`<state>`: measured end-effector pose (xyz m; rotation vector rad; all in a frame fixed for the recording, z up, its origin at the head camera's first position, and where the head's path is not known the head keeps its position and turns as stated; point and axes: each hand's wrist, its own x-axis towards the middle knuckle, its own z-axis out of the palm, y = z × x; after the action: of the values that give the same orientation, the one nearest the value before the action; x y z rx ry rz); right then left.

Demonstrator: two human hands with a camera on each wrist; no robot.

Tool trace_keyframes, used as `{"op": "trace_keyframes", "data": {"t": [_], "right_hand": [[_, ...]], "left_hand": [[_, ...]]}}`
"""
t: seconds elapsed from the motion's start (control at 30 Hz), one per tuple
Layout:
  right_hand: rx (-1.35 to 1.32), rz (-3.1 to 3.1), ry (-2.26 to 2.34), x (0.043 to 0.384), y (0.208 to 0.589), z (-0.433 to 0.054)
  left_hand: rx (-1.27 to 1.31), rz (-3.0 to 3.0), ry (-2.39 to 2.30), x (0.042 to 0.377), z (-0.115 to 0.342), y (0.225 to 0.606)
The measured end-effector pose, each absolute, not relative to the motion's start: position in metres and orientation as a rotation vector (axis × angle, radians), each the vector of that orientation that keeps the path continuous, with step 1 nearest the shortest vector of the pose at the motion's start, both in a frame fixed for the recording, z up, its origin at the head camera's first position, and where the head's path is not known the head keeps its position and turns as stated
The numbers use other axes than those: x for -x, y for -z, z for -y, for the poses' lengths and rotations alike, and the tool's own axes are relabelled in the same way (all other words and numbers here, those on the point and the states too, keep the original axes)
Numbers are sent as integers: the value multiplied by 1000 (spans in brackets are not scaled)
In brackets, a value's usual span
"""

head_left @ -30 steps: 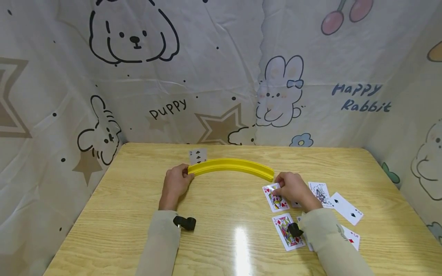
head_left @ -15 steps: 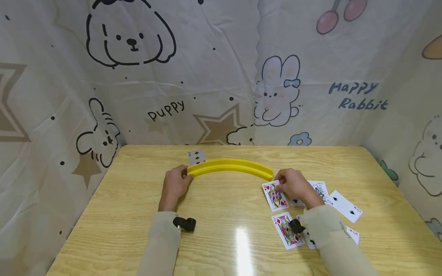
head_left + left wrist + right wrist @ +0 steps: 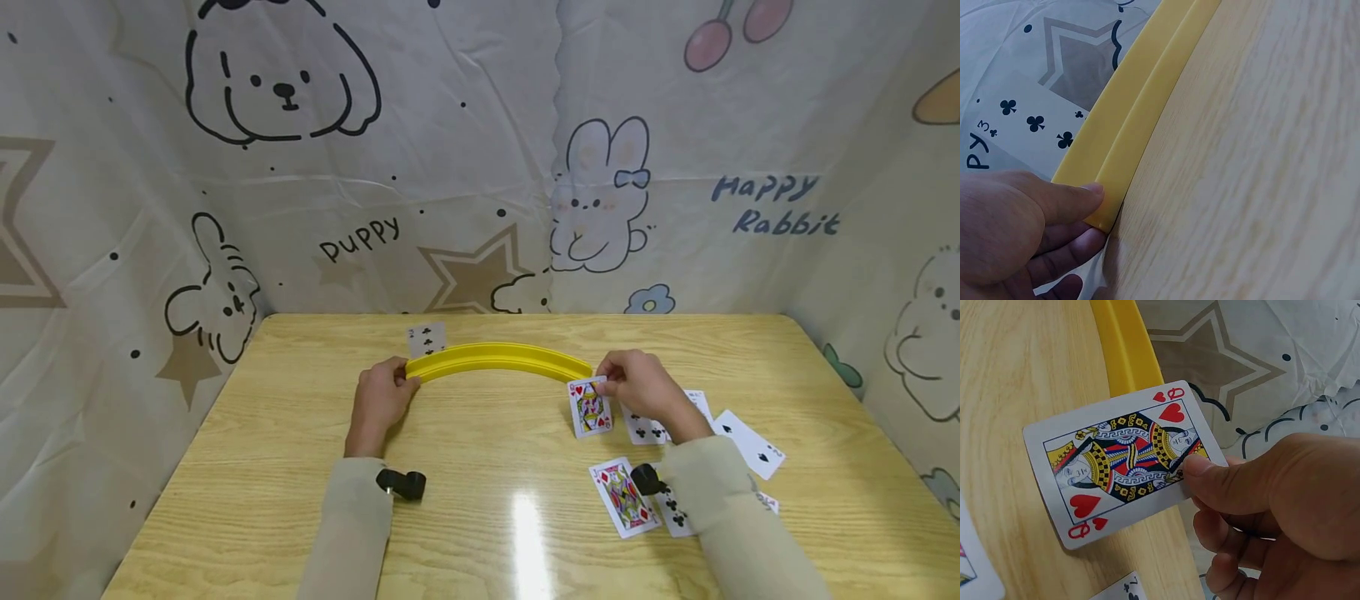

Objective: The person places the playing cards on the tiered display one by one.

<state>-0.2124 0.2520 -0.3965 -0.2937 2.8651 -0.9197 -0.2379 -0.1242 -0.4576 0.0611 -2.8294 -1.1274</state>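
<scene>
While the left hand (image 3: pixel 380 400) steadies one end of the yellow curved card rack (image 3: pixel 498 361), the right hand (image 3: pixel 637 392) holds the queen of hearts (image 3: pixel 589 407) lifted off the table, just below the rack's right end in the middle of the head view. In the right wrist view the thumb (image 3: pixel 1225 481) lies across the card's face with the fingers curled behind it, so the card is pinched at its right edge and tilted, its face toward the person. In the left wrist view the left hand's thumb (image 3: pixel 1066 199) presses on top of the rack's end while the fingers below curl under it; the grip is light but closed around the plastic.

The rack's groove carries one card, a three of clubs (image 3: pixel 426 340), standing upright at the left end, behind the left hand. No other card shows in the rack.

On the wooden table (image 3: pixel 480 508), toward the lower right of the head view, loose cards lie face up: a jack of diamonds (image 3: pixel 624 495) near the right sleeve, a clubs card (image 3: pixel 645 429) partly under the right wrist, and a two of spades (image 3: pixel 752 445) further right. Behind the table hangs a cartoon-printed cloth (image 3: pixel 360 167).
</scene>
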Motion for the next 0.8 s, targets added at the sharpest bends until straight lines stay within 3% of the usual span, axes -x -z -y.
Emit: {"op": "trace_keyframes", "data": {"t": [0.43,0.8], "right_hand": [[431,-2825,1000,214,388,-247],[384,-2853,1058,221,384,-231]], "left_hand": [[-81,2841,1119,238,124,458],[-92,2849,1103,240,125,458]]}}
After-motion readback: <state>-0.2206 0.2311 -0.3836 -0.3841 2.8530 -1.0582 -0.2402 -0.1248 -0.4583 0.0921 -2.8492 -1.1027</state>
